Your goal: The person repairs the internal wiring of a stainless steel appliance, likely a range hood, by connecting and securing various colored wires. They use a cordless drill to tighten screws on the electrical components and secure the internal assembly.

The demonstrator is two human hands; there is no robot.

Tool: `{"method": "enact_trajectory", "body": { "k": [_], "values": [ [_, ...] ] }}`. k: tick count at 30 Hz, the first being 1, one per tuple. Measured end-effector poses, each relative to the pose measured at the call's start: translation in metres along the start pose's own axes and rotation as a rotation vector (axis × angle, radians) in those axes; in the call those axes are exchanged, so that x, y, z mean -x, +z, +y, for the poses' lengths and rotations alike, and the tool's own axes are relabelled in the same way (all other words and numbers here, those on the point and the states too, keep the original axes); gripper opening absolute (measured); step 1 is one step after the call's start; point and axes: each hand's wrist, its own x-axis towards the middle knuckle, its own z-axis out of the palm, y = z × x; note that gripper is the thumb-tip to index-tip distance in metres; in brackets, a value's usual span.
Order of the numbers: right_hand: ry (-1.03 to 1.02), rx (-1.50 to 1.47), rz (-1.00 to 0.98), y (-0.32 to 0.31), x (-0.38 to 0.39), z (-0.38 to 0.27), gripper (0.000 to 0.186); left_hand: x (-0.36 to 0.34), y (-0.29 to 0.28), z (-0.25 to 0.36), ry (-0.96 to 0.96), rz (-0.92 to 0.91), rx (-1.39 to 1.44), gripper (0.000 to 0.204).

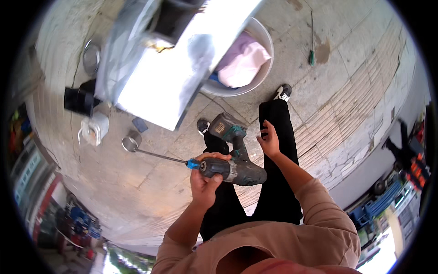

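Observation:
A dark, worn cordless drill (248, 172) lies across in front of my body, its chuck to the left and its battery pointing away from me. My left hand (203, 186) is closed around the chuck end. From there a long thin metal rod (162, 156) with a blue piece (193, 163) at its near end sticks out to the left; whether it sits in the chuck or in my fingers I cannot tell. To the right of the drill's grip, my right hand (269, 140) is open, fingers apart, over my right leg and touching no tool.
A bright metal sheet-like surface (155, 91) stands ahead on the left. Beyond it a round tub (269, 48) holds pinkish cloth. A metal cup (131, 140), a whitish container (96, 128) and a green-handled screwdriver (312, 57) are on the paved floor.

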Motion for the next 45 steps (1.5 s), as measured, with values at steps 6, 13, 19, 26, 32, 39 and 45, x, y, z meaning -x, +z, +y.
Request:
{"method": "enact_trajectory", "body": {
  "k": [6,13,19,26,32,39,45],
  "values": [
    [-0.534,0.272,-0.362,0.013,0.111,-0.214,0.081,0.101,-0.083,0.079,-0.043,0.271,0.119,0.039],
    [-0.774,0.207,-0.932,0.104,0.135,-0.316,0.063,0.166,-0.166,0.107,-0.113,0.481,0.481,0.047],
    [-0.652,-0.066,-1.052,0.116,0.161,-0.348,0.077,0.188,-0.177,0.109,-0.159,0.577,0.593,0.050],
    [-0.577,-0.082,-1.034,0.106,0.155,-0.369,0.073,0.171,-0.174,0.125,-0.146,0.555,0.635,0.052],
    [-0.199,-0.100,-0.991,0.140,0.159,-0.385,0.067,0.161,-0.212,0.135,0.022,0.492,0.617,0.068],
    [-0.225,-0.123,-0.980,0.255,0.164,-0.451,0.044,0.160,-0.359,0.150,-0.100,0.555,0.382,0.057],
    [-0.130,-0.280,-0.656,0.409,0.156,-0.503,0.024,0.191,-0.575,0.138,-0.252,0.801,0.205,0.036]
  ]
}}
